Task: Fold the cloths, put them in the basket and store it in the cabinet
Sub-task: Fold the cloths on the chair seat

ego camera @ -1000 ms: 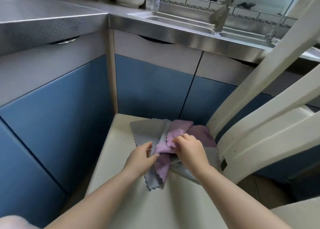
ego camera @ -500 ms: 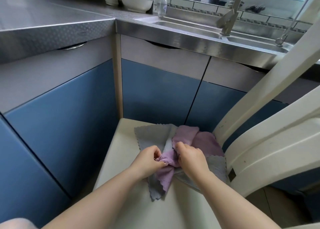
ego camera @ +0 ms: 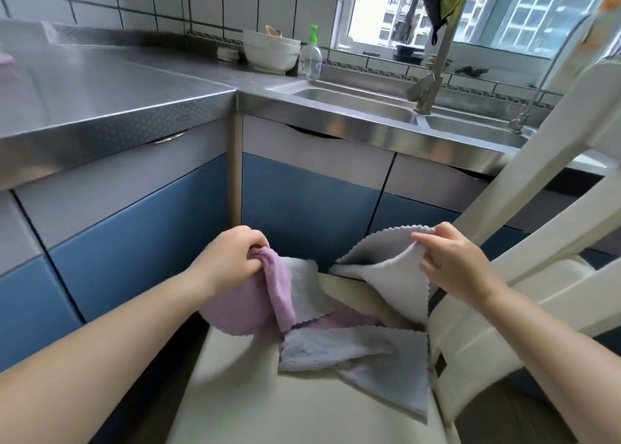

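Chair seat point(ego camera: 235, 393): left hand point(ego camera: 232, 262) grips purple cloth point(ego camera: 248, 305) hanging downward.

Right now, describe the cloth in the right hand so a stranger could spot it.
Find the cream chair seat below the steel sink counter. Above its far right corner, the right hand pinches a white cloth by its scalloped edge. Unlike the purple cloth beside it, it is plain white.

L hand point(ego camera: 232, 258) raised, fingers curled, R hand point(ego camera: 453, 262) raised, fingers pinching, both forearms extended fwd

Purple cloth point(ego camera: 248, 305) and grey cloth point(ego camera: 396, 285), lifted
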Demonstrator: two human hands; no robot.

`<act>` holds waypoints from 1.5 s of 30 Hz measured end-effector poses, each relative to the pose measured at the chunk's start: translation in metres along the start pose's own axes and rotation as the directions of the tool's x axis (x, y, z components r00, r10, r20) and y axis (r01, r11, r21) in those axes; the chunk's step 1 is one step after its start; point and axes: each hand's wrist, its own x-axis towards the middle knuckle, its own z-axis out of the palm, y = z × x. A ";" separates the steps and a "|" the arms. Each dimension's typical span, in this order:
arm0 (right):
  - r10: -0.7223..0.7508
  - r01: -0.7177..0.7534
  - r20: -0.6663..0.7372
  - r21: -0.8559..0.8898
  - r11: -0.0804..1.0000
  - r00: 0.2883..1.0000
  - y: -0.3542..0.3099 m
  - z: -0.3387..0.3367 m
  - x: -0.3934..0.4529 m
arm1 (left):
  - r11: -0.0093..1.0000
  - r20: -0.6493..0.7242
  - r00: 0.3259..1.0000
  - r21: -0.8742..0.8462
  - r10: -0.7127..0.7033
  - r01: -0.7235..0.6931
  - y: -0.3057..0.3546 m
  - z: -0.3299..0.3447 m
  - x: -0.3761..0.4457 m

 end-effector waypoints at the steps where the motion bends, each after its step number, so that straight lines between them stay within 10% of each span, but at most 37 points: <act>1: 0.002 -0.002 -0.006 0.003 1.000 1.000 0.001 -0.009 0.002 | 1.000 -0.020 1.000 0.001 0.001 -0.001 0.000 -0.010 0.001; 13: 0.139 -0.012 -0.171 0.589 0.808 0.975 -0.060 -0.079 0.031 | 0.999 0.515 0.856 -0.030 0.054 -0.045 0.060 0.002 -0.010; 22: 0.083 -0.024 -0.036 0.775 0.631 0.996 -0.086 -0.120 0.031 | 0.869 0.274 0.935 -0.489 0.226 -0.067 0.135 -0.007 0.011; 28: 0.230 -0.041 -0.101 0.838 0.544 0.968 -0.069 -0.125 0.038 | 0.937 0.268 0.960 -0.349 0.074 0.025 0.099 -0.005 0.004; 38: 0.377 -0.119 -0.071 0.882 0.456 0.923 -0.055 -0.111 0.031 | 0.969 -0.200 0.977 -0.220 0.071 -0.116 0.060 -0.094 -0.001; 45: 0.250 -0.156 0.080 0.941 0.300 0.965 -0.072 -0.110 -0.039 | 0.973 -0.086 0.983 -0.153 0.163 -0.174 0.062 -0.129 -0.060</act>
